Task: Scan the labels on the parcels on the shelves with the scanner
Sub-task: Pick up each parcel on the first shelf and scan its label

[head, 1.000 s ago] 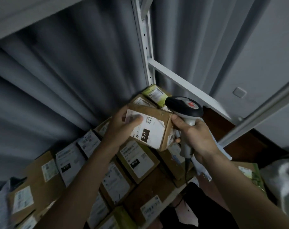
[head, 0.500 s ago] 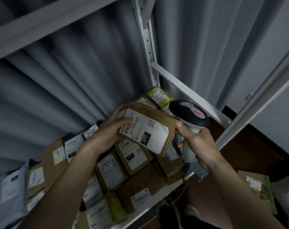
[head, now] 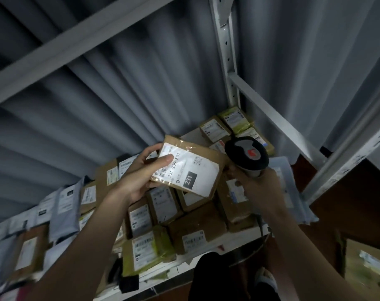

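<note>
Gripping the parcel (head: 185,168) by its near-left edge, the left hand (head: 141,173) has tilted its label (head: 188,171) flatter toward the camera than a second ago, thumb lying across the label's corner. The right hand (head: 257,189) stays wrapped round the scanner (head: 246,156), whose head sits just beside the parcel's right edge. Judged from this, the barcode is now presented for reading. Other parcels lie below on the shelf (head: 213,253).
</note>
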